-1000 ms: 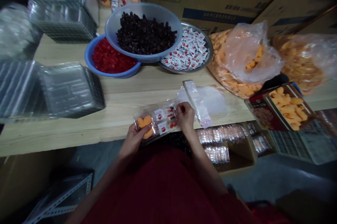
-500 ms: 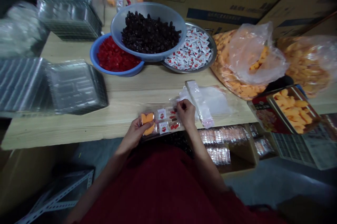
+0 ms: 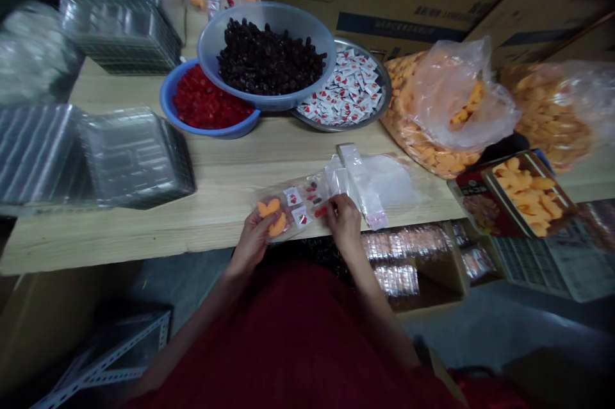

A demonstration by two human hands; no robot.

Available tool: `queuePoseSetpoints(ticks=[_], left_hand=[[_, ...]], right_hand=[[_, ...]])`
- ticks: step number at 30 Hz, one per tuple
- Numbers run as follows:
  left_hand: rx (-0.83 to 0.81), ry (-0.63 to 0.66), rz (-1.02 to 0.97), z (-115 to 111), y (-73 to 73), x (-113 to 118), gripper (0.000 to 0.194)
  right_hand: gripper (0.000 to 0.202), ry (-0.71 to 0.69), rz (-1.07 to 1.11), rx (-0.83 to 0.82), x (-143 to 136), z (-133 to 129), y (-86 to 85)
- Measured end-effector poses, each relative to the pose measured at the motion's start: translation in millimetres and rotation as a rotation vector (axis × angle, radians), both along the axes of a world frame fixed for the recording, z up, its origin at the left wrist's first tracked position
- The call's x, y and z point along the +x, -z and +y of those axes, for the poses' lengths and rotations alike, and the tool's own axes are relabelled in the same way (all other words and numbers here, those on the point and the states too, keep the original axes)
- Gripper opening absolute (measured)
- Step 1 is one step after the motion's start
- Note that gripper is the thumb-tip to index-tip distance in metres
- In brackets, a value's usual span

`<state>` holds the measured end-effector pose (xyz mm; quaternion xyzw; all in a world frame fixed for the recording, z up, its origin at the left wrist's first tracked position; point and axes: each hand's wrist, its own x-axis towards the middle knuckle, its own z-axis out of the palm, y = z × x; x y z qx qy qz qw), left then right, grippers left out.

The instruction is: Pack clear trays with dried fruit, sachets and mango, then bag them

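A clear plastic tray [image 3: 300,184] lies slightly tilted near the table's front edge. In its left end are orange pieces [image 3: 269,207]; white sachets with red print [image 3: 302,217] lie in the middle, and small red and dark pieces [image 3: 314,199] towards the right. My left hand [image 3: 252,239] grips the tray's left end, thumb on top over the orange pieces. My right hand [image 3: 346,223] is closed in a pinch at the right end, beside a red piece. What its fingertips hold is hidden. Just beyond it lies a stack of clear bags [image 3: 391,181] under a pale strip [image 3: 362,184].
Behind stand a blue bowl of red pieces [image 3: 211,101], a bowl of dark pieces [image 3: 271,59] and a metal bowl of sachets [image 3: 348,88]. Stacked clear trays [image 3: 137,156] are left. Bags of orange pieces [image 3: 432,140] and a tin [image 3: 523,194] stand right. Below is a carton [image 3: 435,284].
The tray has tilted, its right end now higher. My right hand has moved slightly down, from the upper right pieces to beside the lower red one. My left hand has shifted slightly right with the tray.
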<state>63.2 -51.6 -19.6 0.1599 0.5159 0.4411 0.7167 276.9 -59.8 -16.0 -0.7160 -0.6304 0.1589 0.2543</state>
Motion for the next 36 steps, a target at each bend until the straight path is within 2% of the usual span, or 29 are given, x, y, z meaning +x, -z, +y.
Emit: queuePoseSetpoints(ticks=[5, 9, 12, 16, 19, 23, 26, 29, 32, 36], left_hand=[[0.028, -0.005, -0.016, -9, 1.2, 20, 0.051], [0.049, -0.02, -0.028, -15, -1.8, 18, 0.054], [0.076, -0.013, -0.023, -17, -5.1, 12, 0.054], [0.058, 0.035, -0.022, -15, -9.9, 13, 0.052], [0.063, 0.018, -0.015, -12, -15.5, 11, 0.053], [0.131, -0.061, 0.043, -7, -24.2, -8, 0.054], [0.189, -0.197, 0.078, -4, -27.0, -23, 0.052], [0.213, -0.283, 0.097, -5, -24.9, -29, 0.053], [0.2, -0.307, 0.115, -10, -18.8, -31, 0.052], [0.181, -0.322, 0.111, -12, -10.6, -36, 0.05]], right_hand=[[0.019, -0.031, 0.016, 0.049, -7, -10, 3.7], [0.016, 0.106, 0.028, 0.109, -1, -8, 3.9], [0.011, 0.137, 0.024, 0.137, 5, 1, 5.2], [0.011, 0.074, 0.004, 0.135, 6, 19, 6.4], [0.01, 0.047, 0.062, 0.141, 6, 28, 1.6], [0.007, 0.045, 0.325, 0.129, 7, 31, -1.4], [0.008, 0.017, 0.492, 0.013, 3, 28, 9.7], [0.013, -0.024, 0.525, -0.071, -6, 20, 23.1], [0.016, -0.008, 0.423, -0.048, -14, 10, 26.0], [0.015, 0.013, -0.027, -0.014, -25, 9, 21.7]])
